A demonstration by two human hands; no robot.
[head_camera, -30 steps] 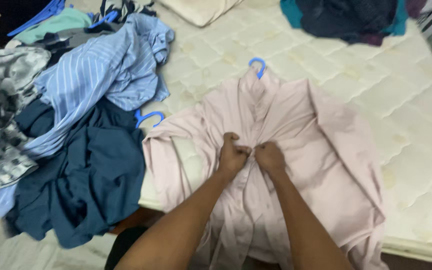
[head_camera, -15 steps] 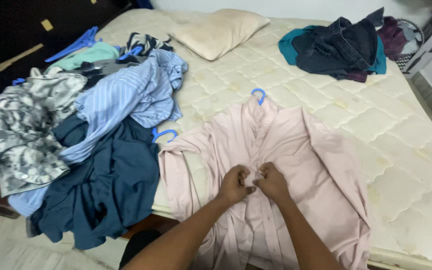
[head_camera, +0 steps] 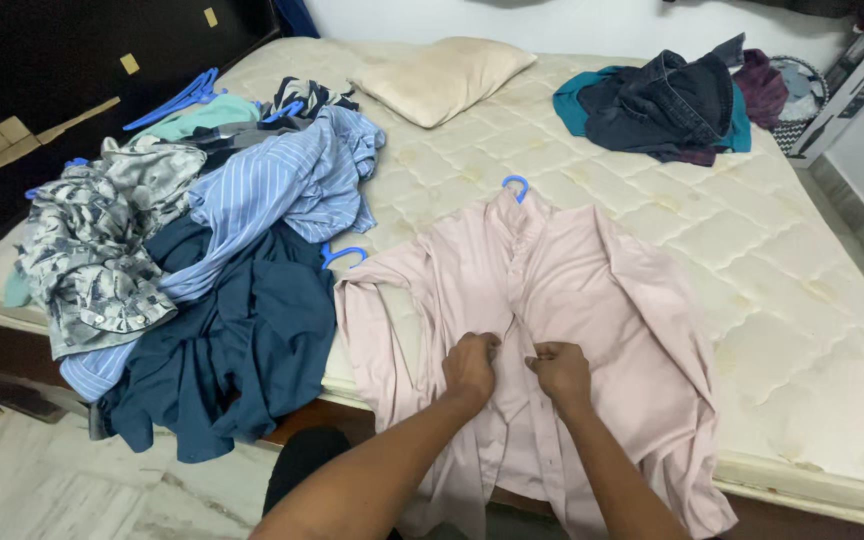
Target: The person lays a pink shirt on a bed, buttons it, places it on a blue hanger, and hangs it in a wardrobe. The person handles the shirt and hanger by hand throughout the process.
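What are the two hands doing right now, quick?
Left hand: closed, pinching the front of the pink shirt.
Right hand: closed, gripping the same shirt front, just beside the left.

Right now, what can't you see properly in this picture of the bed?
Head view only:
- Blue plastic hanger: all but its hook is covered by the pale pink button shirt.
- Shirt's front placket: hidden under the left hand and right hand.
- Shirt's hem: cut by the bottom edge.

One pink shirt lies on one bed, with one pillow. Two clothing heaps: one at left, one far. Two hands meet.
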